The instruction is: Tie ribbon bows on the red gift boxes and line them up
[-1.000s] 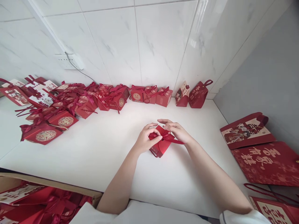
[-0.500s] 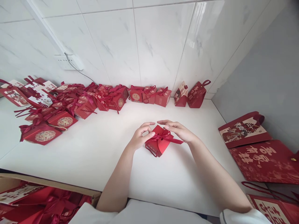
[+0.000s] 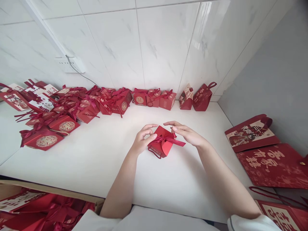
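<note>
A small red gift box (image 3: 166, 146) with a ribbon bow on top sits on the white table in front of me, a cord handle hanging along its near left side. My left hand (image 3: 144, 138) is around its left corner, thumb against the box near the bow and fingers curled behind. My right hand (image 3: 189, 134) hovers by the upper right side, fingers stretched and apart, thumb close to the bow. I cannot tell whether the right fingertips touch the box.
Several ribboned red boxes (image 3: 47, 140) crowd the table's left and back. Two pouch-shaped boxes (image 3: 202, 98) stand near the back corner. Red bags (image 3: 271, 165) line the right side by a grey panel. A carton (image 3: 51, 186) of red packaging is at lower left.
The gift box has shifted slightly left and away from me, along with my left hand. My right hand has drawn a little to the right.
</note>
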Demonstrator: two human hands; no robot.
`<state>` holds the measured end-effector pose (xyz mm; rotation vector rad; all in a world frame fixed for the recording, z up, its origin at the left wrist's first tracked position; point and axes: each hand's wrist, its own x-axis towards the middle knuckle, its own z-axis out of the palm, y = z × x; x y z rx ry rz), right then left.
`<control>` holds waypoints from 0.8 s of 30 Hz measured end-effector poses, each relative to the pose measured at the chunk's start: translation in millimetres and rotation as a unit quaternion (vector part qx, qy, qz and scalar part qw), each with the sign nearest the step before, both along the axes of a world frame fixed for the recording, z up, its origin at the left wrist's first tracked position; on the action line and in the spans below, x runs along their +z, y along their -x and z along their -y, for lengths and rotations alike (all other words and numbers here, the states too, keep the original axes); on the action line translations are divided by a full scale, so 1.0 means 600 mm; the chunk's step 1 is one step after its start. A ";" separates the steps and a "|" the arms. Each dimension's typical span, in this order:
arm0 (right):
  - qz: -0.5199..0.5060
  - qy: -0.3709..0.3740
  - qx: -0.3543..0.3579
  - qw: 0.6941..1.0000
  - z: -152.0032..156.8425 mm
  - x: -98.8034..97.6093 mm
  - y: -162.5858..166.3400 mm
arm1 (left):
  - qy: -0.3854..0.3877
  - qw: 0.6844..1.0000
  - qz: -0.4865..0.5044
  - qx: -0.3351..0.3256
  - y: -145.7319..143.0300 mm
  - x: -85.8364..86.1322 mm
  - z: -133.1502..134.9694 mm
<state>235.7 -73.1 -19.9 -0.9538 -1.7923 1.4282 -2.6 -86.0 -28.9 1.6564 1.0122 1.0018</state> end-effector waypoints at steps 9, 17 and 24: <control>0.053 -0.183 -0.143 0.971 0.014 -0.009 0.032 | 0.163 0.984 0.071 0.025 -0.003 -0.016 -0.007; 0.274 -0.414 -0.076 0.865 0.074 0.009 0.105 | 0.169 0.981 0.089 0.022 0.001 -0.023 -0.011; 0.227 -0.370 -0.002 0.901 0.069 0.028 0.074 | 0.121 0.990 0.067 0.024 0.001 -0.023 -0.011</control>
